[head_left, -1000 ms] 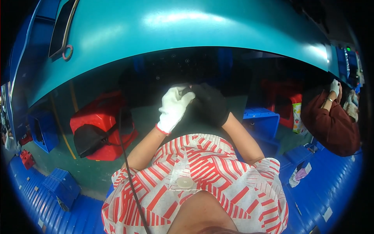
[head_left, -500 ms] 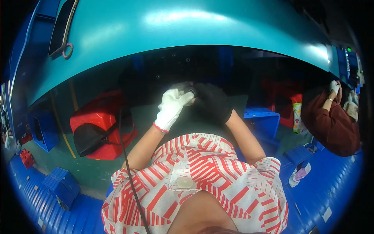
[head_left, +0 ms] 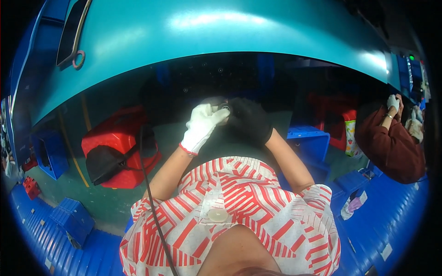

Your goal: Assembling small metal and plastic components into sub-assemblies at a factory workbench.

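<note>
My left hand wears a white knitted glove with a red cuff. Its fingers are closed, thumb pressing on a small dark round part with a pale ring-shaped rim. Against the other side of that part is my right hand, in a black glove. Its fingers are bent inward and look closed, but they blend into the dark background, so what they grip is hidden. Both hands meet in front of my body, just below the near edge of the teal tabletop.
A phone-like dark slab and a small ring lie on the tabletop's left. A red stool with a black bag stands left; a blue crate is at right. Another person in a brown sleeve sits far right.
My hands stay together at nearly the same spot, with the left glove turned very slightly. The small part remains between them.
</note>
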`<state>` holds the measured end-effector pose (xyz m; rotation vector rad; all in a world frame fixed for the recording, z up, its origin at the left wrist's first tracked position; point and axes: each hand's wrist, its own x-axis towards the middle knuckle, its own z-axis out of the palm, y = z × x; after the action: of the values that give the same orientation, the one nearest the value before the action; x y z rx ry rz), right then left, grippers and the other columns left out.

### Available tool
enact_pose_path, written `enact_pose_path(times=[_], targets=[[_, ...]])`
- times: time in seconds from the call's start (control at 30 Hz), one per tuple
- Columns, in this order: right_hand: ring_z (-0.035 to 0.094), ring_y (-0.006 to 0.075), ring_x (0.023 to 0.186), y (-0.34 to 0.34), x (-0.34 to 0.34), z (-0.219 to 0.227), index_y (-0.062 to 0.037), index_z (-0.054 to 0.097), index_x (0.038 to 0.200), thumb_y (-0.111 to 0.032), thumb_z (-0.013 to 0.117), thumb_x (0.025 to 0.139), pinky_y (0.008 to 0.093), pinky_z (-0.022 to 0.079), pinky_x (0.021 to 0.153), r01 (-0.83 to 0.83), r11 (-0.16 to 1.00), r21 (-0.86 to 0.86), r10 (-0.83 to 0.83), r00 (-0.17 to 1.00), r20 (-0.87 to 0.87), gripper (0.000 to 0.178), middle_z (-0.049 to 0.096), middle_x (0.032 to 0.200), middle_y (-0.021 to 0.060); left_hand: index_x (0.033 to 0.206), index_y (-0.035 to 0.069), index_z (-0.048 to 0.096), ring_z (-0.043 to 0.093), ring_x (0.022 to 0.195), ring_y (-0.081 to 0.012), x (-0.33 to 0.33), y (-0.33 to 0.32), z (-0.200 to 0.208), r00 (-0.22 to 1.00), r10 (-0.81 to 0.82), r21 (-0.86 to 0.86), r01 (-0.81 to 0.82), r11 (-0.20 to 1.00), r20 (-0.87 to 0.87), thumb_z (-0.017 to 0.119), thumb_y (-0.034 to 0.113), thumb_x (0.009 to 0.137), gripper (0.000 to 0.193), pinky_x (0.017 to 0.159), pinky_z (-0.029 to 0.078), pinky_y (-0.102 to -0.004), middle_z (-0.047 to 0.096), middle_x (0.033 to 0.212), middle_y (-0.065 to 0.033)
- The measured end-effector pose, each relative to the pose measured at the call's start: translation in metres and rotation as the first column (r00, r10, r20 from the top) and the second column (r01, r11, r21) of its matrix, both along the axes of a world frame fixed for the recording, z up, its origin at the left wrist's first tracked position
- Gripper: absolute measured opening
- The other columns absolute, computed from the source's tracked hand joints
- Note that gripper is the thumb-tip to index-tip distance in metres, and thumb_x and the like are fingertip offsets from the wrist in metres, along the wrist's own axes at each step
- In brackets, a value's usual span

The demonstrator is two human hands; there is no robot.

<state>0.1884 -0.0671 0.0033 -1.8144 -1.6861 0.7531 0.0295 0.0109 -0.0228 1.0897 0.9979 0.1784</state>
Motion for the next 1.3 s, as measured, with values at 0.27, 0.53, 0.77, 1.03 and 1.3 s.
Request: enact_pose_path(times=[0.27, 0.53, 0.77, 1.03, 1.3], targets=[[0.064, 0.0290, 0.082, -0.003, 0.008, -0.014, -0.0057, 0.061, 0.110, -0.020, 0.070, 0.077, 0.0347, 0.049, 0.071, 0.036, 0.989, -0.141, -0.088, 0.917, -0.389, 0.038, 0.065, 0.092, 0.0154, 0.117, -0.008, 0.051, 0.066, 0.082, -0.0242, -0.004, 0.001, -0.003, 0.912, 0.300, -0.311, -0.210, 0.927, 0.280, 0.057, 0.002, 0.086, 0.033, 0.073, 0.059, -0.0320, 0.062, 0.098, -0.0175], [0.063, 0.0277, 0.083, -0.006, 0.000, -0.013, -0.0024, 0.060, 0.109, -0.018, 0.064, 0.083, 0.0339, 0.048, 0.072, 0.141, 0.965, -0.221, -0.232, 0.850, -0.473, 0.030, 0.065, 0.094, 0.0167, 0.114, -0.009, 0.052, 0.066, 0.082, -0.0213, -0.003, -0.004, 0.000, 0.890, 0.345, -0.327, -0.244, 0.913, 0.297, 0.059, 0.002, 0.086, 0.031, 0.070, 0.059, -0.0288, 0.063, 0.097, -0.0171], [0.061, 0.0287, 0.088, -0.007, -0.004, -0.007, -0.0038, 0.060, 0.110, -0.019, 0.057, 0.089, 0.0363, 0.047, 0.078, 0.113, 0.980, -0.163, -0.155, 0.948, -0.278, 0.026, 0.064, 0.097, 0.0163, 0.109, -0.007, 0.056, 0.066, 0.082, -0.0199, -0.004, -0.006, -0.003, 0.949, 0.244, -0.191, -0.207, 0.960, 0.198, 0.064, 0.001, 0.082, 0.029, 0.069, 0.058, -0.0268, 0.064, 0.098, -0.0161], [0.063, 0.0258, 0.083, -0.008, -0.003, -0.007, -0.0059, 0.061, 0.111, -0.009, 0.066, 0.081, 0.0308, 0.049, 0.070, 0.201, 0.980, 0.001, -0.184, 0.899, -0.398, 0.030, 0.063, 0.095, 0.0127, 0.112, -0.006, 0.055, 0.065, 0.087, -0.0216, -0.001, 0.001, 0.007, 0.983, 0.064, -0.048, -0.056, 0.997, 0.169, 0.064, 0.007, 0.084, 0.032, 0.078, 0.056, -0.0303, 0.064, 0.100, -0.0160], [0.063, 0.0249, 0.090, -0.011, -0.005, 0.001, -0.0057, 0.060, 0.109, -0.001, 0.070, 0.074, 0.0291, 0.051, 0.073, 0.121, 0.972, 0.201, -0.067, 0.964, -0.258, 0.037, 0.060, 0.106, 0.0124, 0.122, -0.008, 0.043, 0.064, 0.095, -0.0279, -0.007, 0.001, 0.014, 0.841, 0.365, -0.506, -0.129, 0.853, 0.400, 0.060, -0.003, 0.080, 0.046, 0.083, 0.056, -0.0342, 0.055, 0.115, -0.0199]])
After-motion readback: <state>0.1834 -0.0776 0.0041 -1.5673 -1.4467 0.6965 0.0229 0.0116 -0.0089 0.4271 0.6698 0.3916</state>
